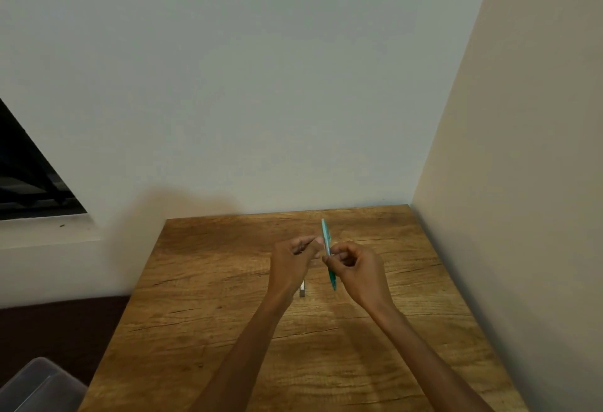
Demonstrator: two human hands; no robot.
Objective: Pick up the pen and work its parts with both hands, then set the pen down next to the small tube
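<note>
Two hands meet above the middle of the wooden surface. The right hand pinches a teal pen held upright; the left hand curls at its barrel, contents unclear. A loose pinch could drop the pen onto the small grey piece lying below.

Two bare forearms and hands, no sleeves showing

The person is wearing nothing on either arm: both forearms are showing bare from the lower edge of the view to the wrists. The left hand and the right hand are carrying no gloves, rings, watch or bands; both arms are looking slim and long.
</note>
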